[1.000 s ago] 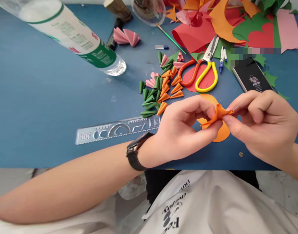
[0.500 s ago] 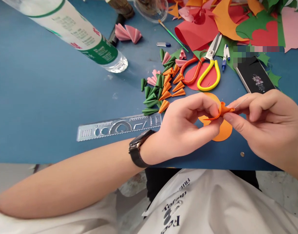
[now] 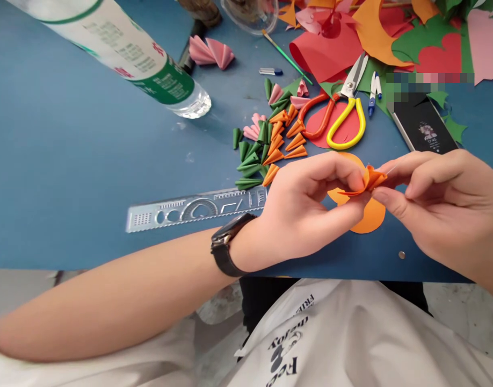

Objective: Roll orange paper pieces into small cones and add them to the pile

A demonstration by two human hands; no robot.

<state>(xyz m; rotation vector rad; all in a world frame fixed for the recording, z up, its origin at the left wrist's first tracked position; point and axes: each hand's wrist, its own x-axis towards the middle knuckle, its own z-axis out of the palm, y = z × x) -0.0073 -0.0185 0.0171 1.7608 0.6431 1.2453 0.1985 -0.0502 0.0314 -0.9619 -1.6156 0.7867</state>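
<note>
Both hands meet over the front of the table around a small piece of orange paper (image 3: 370, 180), partly rolled with a loose flap to the left. My left hand (image 3: 311, 201) is closed, its thumb and fingers pinching the paper's left side. From the other side my right hand (image 3: 443, 199) is closed too, thumb and forefinger at the paper's right edge. A thin pale sliver, like a needle or fine stick, shows by the right fingertips; its kind is unclear. Beneath the hands lie flat orange paper pieces (image 3: 369, 217), partly covered.
Left of the hands are several small green paper cones (image 3: 250, 161) and orange paper cones (image 3: 274, 156). Scissors (image 3: 347, 121), a phone (image 3: 427, 126), and a clear ruler (image 3: 194, 209) lie around. A bottle (image 3: 166, 75) stands left; paper scraps (image 3: 331, 51) fill the back.
The orange paper has turned slightly between the fingers, its rolled part now looking wider and more open. Both hands stay in nearly the same place.
</note>
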